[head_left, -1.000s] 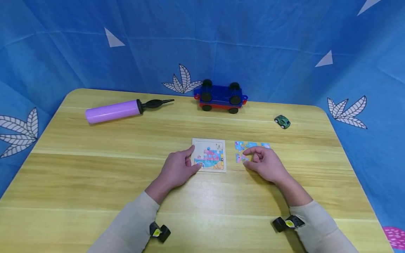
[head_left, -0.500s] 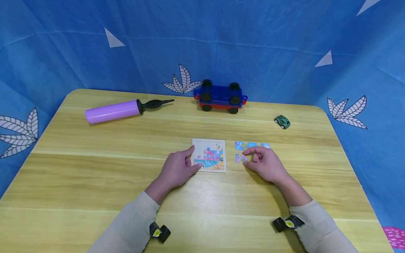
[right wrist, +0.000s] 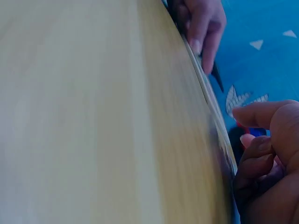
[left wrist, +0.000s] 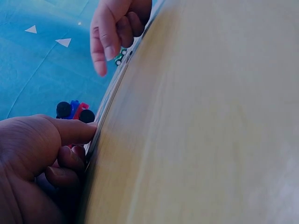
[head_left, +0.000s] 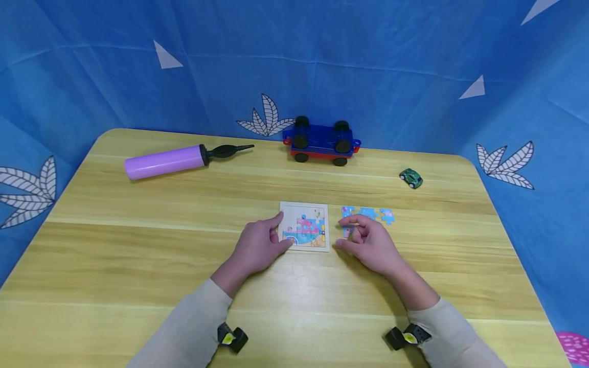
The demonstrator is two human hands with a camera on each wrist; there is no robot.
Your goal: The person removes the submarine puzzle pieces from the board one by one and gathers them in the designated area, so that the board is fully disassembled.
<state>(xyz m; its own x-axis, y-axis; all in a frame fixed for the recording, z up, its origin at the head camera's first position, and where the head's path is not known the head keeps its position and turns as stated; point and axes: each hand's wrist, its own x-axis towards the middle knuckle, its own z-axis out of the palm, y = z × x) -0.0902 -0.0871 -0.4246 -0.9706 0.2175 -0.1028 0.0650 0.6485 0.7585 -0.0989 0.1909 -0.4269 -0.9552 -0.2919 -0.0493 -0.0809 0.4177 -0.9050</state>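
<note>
Over my feed I see the left hand (head_left: 257,245) gripping the left side of the partly filled jigsaw tray (head_left: 291,212) on the wood-grain table (head_left: 184,204), while the right hand (head_left: 374,248), thumb and forefinger parted, partly hides the loose jigsaw pieces (head_left: 387,216) just right of it.

Counter (head_left: 294,317): smooth wood grain, soft sheen; puzzle (head_left: 304,226): smooth printed face; pump (head_left: 165,162), wagon (head_left: 323,138): glossy plastic; curtain (head_left: 294,66): creased matt cloth.
</note>
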